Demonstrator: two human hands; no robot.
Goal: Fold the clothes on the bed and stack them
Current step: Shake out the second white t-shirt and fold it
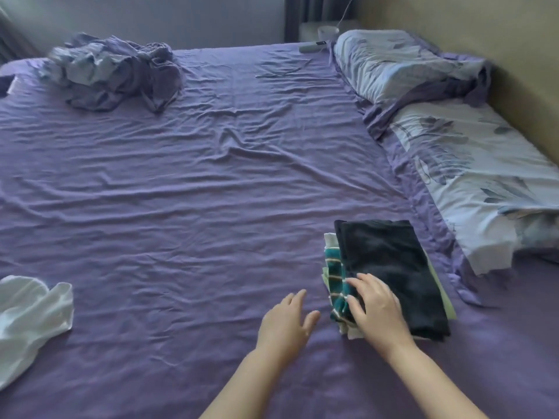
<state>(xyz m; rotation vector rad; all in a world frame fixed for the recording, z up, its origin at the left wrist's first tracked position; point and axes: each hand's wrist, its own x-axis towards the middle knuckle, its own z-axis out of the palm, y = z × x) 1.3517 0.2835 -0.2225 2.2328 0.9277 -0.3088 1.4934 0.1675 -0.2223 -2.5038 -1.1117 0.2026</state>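
- Both bare forearms reach in from the near edge of the bed toward the stack of folded clothes (390,279), which serves as the landmark.
- That stack lies on the wrinkled purple bed sheet (187,182), with a folded dark navy garment (393,267) on top, a teal piece with white stripes (334,285) showing along the stack's left edge, and white and pale green layers peeking out beneath.
- The right hand (376,306) rests on the stack's near left corner, fingers spread and fairly straight, pressing on the striped edge and the dark top layer; its grip is wide and clasps nothing.
- The left hand (286,323) sits just left of the stack, apart from it, fingers straight and slightly spread low over the sheet, its grip wide and holding nothing.
- A crumpled white garment (28,316) lies well to the left of the stack, by the bed's left edge.
- A rumpled heap of lilac and pale blue fabric (112,71) sits far beyond the stack, toward the far left corner.
- Two pale blue pillows with a leaf print (472,164) lie to the right of the stack and beyond it, along the beige wall (499,40).
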